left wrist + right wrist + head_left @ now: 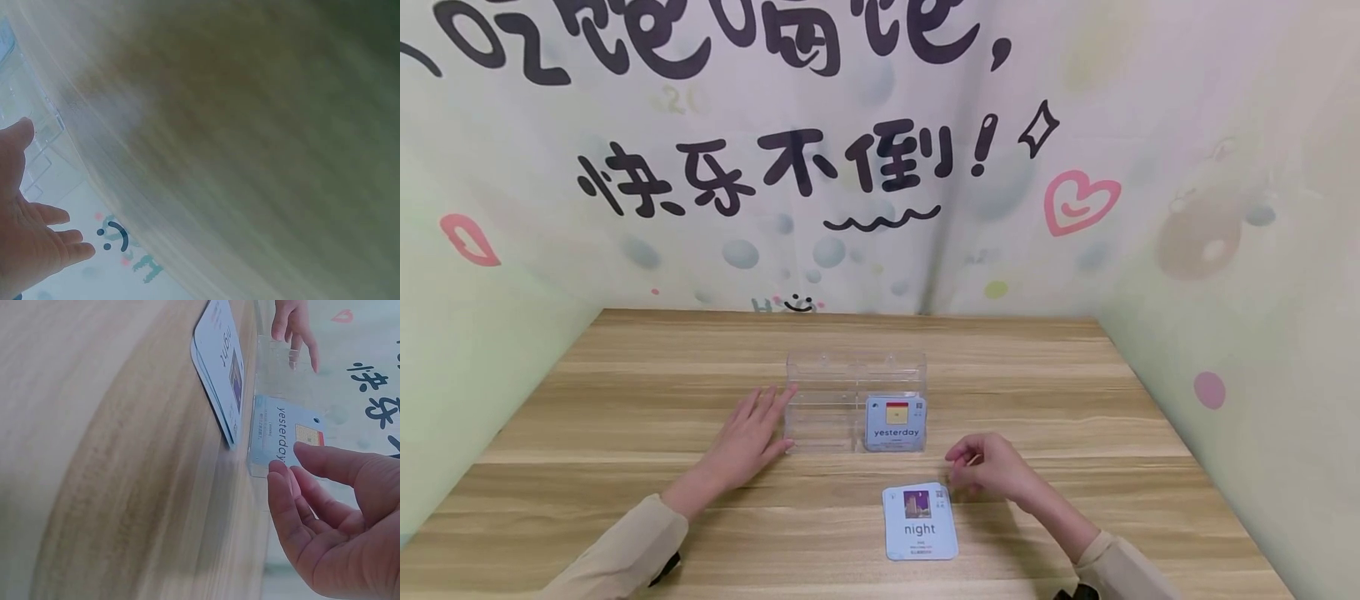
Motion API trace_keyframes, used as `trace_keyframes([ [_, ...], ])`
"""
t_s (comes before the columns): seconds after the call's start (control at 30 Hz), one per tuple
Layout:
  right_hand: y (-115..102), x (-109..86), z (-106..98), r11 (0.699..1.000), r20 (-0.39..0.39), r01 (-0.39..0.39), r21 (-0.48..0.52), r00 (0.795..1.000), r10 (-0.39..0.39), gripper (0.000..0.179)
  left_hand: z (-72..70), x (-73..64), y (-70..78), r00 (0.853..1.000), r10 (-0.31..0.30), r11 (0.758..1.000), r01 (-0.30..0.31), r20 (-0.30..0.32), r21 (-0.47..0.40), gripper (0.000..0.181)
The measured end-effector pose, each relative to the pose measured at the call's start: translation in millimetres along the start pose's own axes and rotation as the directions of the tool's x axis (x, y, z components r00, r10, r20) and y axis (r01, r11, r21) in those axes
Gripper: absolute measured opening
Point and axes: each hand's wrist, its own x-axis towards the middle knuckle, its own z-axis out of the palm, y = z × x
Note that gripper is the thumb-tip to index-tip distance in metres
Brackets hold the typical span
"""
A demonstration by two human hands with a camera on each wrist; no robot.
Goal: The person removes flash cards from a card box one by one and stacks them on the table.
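A clear plastic card holder (822, 427) with tiered pockets stands mid-table. In its lower right pocket sits a light-blue "yesterday" card (895, 442). My left hand (747, 442) rests against the holder's left side, thumb low and fingers spread along it. Closer to me lies a small stack of cards with a "night" card (920, 542) on top. My right hand (996, 468) hovers just right of the holder and the stack, fingers loosely bent. Its thumb and fingertips are apart with nothing between them in the right wrist view.
The wood-grain table (625, 375) meets a printed cloth backdrop (850, 275) at its back edge. Pale cloth walls (1262, 292) flank both sides.
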Motion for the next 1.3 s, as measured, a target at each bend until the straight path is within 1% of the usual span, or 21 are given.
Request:
trace_keyframes([
  [0.2, -5, 1.3, -3, 0.998, -0.034, 0.053, -0.038, 0.998, -0.054, 0.021, -0.1, 0.3, 0.3, 1.000, -0.001, 1.000, 0.001, -0.001, -0.006, 0.074],
  [0.37, -9, 2.7, -7, 0.998, -0.060, 0.048, -0.037, 0.997, -0.050, 0.023, 0.7, 0.8, -0.3, 1.000, -0.004, 1.000, 0.004, 0.003, -0.002, 0.075],
  [0.57, -12, 6.1, -9, 0.996, -0.073, 0.072, -0.055, 0.994, -0.076, 0.026, 1.2, 1.1, -0.7, 1.000, 0.001, 1.000, -0.001, -0.001, 0.006, 0.075],
  [0.73, -18, 8.5, -10, 0.993, -0.081, 0.086, -0.083, 0.992, -0.093, 0.028, 1.2, 1.0, -0.6, 1.000, 0.001, 1.000, -0.001, -0.002, 0.003, 0.075],
  [1.03, -22, 14.2, -10, 0.983, -0.075, 0.124, -0.137, 0.988, -0.135, 0.029, 0.3, 0.9, 0.2, 1.000, 0.002, 1.000, -0.002, 0.001, 0.000, 0.075],
  [1.3, -24, 18.5, -8, 0.980, -0.081, 0.139, -0.143, 0.985, -0.152, 0.031, 0.7, 0.9, -0.2, 1.000, 0.003, 1.000, -0.003, 0.000, 0.000, 0.075],
])
